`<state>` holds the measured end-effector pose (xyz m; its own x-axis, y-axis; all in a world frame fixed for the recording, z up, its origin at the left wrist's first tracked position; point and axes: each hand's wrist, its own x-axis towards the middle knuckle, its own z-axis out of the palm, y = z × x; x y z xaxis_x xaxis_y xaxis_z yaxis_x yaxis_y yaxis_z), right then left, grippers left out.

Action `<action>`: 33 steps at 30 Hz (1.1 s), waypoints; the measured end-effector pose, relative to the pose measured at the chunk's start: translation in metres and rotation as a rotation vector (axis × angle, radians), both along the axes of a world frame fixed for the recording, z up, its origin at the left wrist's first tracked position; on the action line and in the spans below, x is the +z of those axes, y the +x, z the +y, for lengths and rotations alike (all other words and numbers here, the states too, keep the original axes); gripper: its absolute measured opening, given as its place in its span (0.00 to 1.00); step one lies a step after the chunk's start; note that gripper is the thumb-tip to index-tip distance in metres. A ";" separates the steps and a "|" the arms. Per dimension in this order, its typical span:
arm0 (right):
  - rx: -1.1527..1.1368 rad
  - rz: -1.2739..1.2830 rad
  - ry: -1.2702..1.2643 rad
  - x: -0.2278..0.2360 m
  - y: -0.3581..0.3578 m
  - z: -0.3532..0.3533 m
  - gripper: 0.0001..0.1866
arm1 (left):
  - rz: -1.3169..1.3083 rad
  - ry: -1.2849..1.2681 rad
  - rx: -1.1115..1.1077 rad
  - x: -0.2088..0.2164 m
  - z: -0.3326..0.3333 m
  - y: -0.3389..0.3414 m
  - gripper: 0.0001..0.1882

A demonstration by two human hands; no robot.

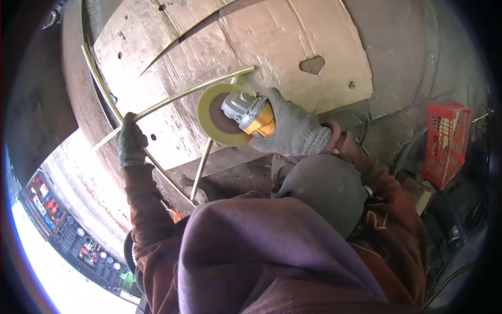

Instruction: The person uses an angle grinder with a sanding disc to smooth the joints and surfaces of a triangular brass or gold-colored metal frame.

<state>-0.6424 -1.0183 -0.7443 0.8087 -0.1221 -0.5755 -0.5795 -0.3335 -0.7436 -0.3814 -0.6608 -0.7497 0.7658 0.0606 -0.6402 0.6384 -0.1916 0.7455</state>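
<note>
Toward the lower left edge, beyond my arm, dark racks (49,201) hold colourful goods and rows of round things too small for me to make out. Next comes my left hand (130,140) in a grey knit glove (125,152), its fingers closed around the metal frame (180,96) where two of the thin, shiny, gold-coloured tubes cross. From my grip one tube runs up to the left and down toward my body; another slants up to the right, and a third joins it near its far end and slopes back down toward me. Much of the frame lies over a big sheet of cardboard (293,31) with a long slit and several holes. Right of my left hand, the grinder's yellow-rimmed disc (208,96) covers part of the third tube; whether they touch I cannot tell. My right hand (297,125), gloved too, is wrapped around the yellow-orange body of the grinder (256,116), just behind its silver head. Well apart, at the far right, sits a red plastic crate (445,144), tilted in my view.
</note>
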 end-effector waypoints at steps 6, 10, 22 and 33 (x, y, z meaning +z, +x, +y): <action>0.023 0.051 -0.067 0.015 0.011 -0.006 0.46 | 0.015 -0.022 -0.004 -0.002 0.003 -0.002 0.13; 0.156 0.055 -0.075 0.014 0.005 -0.006 0.48 | -0.009 0.041 0.021 -0.004 0.000 -0.005 0.13; 0.113 0.004 -0.161 0.015 0.002 -0.012 0.49 | -0.029 0.011 0.004 -0.004 -0.004 -0.003 0.12; 0.048 0.014 -0.091 0.007 0.002 -0.016 0.50 | -0.023 0.004 -0.010 -0.003 -0.001 -0.002 0.12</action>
